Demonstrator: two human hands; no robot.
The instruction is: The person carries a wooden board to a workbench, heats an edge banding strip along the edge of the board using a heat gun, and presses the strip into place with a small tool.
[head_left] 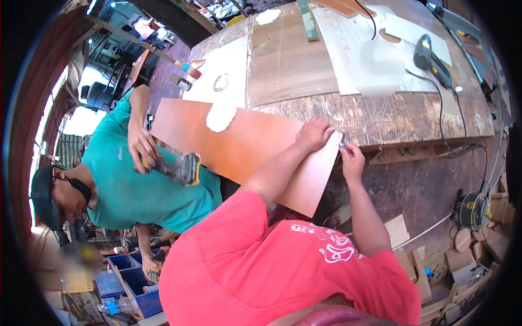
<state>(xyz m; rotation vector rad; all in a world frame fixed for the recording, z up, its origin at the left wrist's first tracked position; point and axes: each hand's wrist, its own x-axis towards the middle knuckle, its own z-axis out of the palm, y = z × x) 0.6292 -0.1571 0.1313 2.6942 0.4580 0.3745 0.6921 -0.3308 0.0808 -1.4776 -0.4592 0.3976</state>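
Note:
A long reddish-brown wooden panel with a pale end lies partly over the workbench edge. My left hand grips its far edge near the right end, fingers curled over. At that same corner my right hand pinches a small metal fitting against the panel's end; its exact kind is too small to tell. To my left, a co-worker in a green shirt holds a yellow-and-black cordless power tool over the panel. The co-worker's other hand is on a second yellow-and-black tool low down.
The worn workbench carries boards, a corded black tool and bottles. Its cord hangs over the right edge. A blue compartmented box stands at lower left. Wood offcuts and a round black machine lie at right.

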